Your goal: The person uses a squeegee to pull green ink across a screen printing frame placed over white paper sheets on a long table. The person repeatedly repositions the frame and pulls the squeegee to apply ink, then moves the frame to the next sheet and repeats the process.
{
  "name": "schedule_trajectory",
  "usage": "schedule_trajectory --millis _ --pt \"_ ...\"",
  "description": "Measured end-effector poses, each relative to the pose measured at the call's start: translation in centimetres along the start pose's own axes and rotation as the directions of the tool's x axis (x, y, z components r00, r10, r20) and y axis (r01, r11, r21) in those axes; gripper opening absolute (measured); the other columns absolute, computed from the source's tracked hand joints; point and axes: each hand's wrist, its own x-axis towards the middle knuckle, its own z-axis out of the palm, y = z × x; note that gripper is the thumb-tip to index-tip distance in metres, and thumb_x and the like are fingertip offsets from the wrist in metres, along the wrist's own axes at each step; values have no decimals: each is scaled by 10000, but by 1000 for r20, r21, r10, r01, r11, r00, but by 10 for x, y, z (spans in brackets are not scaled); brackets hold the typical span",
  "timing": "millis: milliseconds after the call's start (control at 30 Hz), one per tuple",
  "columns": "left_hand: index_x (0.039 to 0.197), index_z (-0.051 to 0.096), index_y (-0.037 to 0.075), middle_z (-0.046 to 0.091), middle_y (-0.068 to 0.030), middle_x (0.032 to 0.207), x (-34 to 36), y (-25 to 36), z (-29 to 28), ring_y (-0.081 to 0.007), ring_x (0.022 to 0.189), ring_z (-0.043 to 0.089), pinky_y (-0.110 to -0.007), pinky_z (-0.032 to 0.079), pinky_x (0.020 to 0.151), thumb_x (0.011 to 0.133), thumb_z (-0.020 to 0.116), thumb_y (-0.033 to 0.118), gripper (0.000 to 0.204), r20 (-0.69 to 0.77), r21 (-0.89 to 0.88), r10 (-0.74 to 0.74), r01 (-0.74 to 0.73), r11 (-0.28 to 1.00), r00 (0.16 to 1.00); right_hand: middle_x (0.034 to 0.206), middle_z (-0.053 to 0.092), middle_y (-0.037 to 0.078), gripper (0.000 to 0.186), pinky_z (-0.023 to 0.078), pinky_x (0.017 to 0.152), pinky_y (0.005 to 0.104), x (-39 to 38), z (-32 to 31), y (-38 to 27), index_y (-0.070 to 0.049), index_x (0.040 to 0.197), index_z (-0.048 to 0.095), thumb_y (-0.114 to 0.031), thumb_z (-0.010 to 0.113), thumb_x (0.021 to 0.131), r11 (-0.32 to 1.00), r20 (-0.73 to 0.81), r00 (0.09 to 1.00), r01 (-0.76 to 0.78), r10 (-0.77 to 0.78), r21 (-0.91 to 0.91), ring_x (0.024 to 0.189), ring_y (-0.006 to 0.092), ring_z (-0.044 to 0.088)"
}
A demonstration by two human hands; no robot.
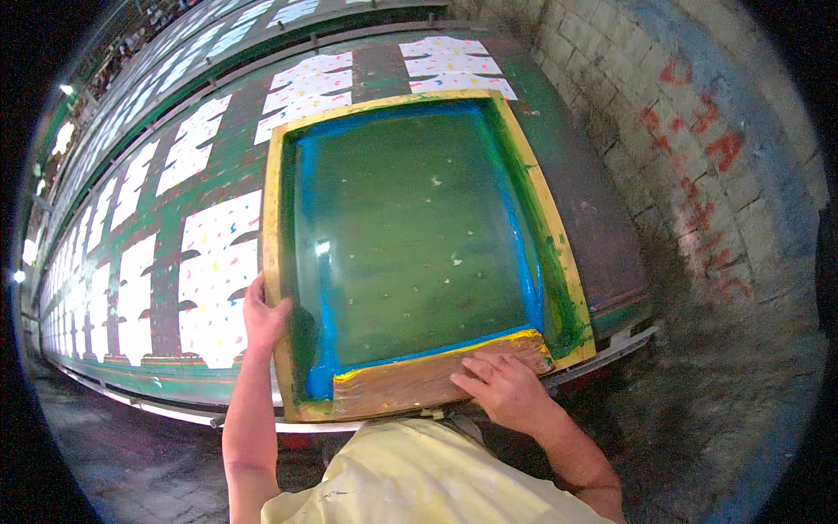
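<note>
A large printing screen [410, 236] in a yellow-painted wooden frame lies flat on a long green table [602, 236], close to the table's near edge and to a painted brick wall [698, 131] on the right. The mesh inside the frame is dark green, bordered by blue tape along its left, right and near sides. Green ink smears the right rail of the frame.

The left hand [262, 316] grips the outer edge of the left frame rail, low on that side. Its fingers curl around the rail with the thumb on top; the fingertips are hidden behind the wood, so how far they spread cannot be told.

The right hand [502, 389] lies palm down on a wooden squeegee [436, 380] that rests along the near inside edge of the frame, touching the near rail. The fingers are extended, slightly apart, and pressed flat on the squeegee's upper face, pointing left. A yellow line of ink runs along the squeegee's far edge where it meets the blue tape.

Left of the frame, white cloth pieces [218, 279] with small coloured specks lie in rows along the table, stretching away into the distance. More such pieces lie beyond the far rail. The nearest piece sits just beside the left hand, partly under the frame's left rail.
</note>
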Motion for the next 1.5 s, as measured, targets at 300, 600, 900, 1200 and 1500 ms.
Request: schedule_trajectory --millis 300,600,900,1200,1500 --pt "1561 586 -133 773 -281 1377 -1 0 -3 -339 1258 771 -418 590 1102 744 834 53 874 -23 2 20 -20 1000 1000 1248 782 136 436 605 1016 501 68 15 -45 -98 1287 789 -20 711 865 988 158 985 -51 74 -145 1172 369 753" --pt "1535 626 -101 754 -319 1310 -6 2 -3 -439 1210 732 -487 556 1119 710 852 130 886 -78 52 106 -102 993 991 1201 801 153 443 607 991 535 66 1 -66 -118 1289 792 -4 684 875 977 218 958 -157 186 -146 1163 388 756" --pt "1561 595 -107 693 -320 1409 -2 -9 -2 -455 1365 622 -509 481 1212 736 867 207 924 -29 67 95 -92 993 995 1265 804 100 535 596 1015 515 44 25 -79 -134 1317 794 63 696 829 974 50 981 -178 186 -138 1181 363 752" --pt "1563 582 -105 665 -334 1432 -6 -11 2 -489 1374 590 -528 453 1234 742 859 197 918 -55 199 122 -109 974 991 1232 779 95 481 581 919 487 49 35 -70 -130 1277 799 -10 714 819 974 25 993 -108 115 -200 1054 337 766" --pt "1546 622 -78 714 -267 1367 -11 5 -5 -456 1323 637 -507 495 1188 690 847 106 903 -61 81 48 -43 996 997 1167 777 128 489 591 937 513 170 27 32 -146 1299 796 -23 714 832 972 21 999 -30 36 -231 1069 359 764"
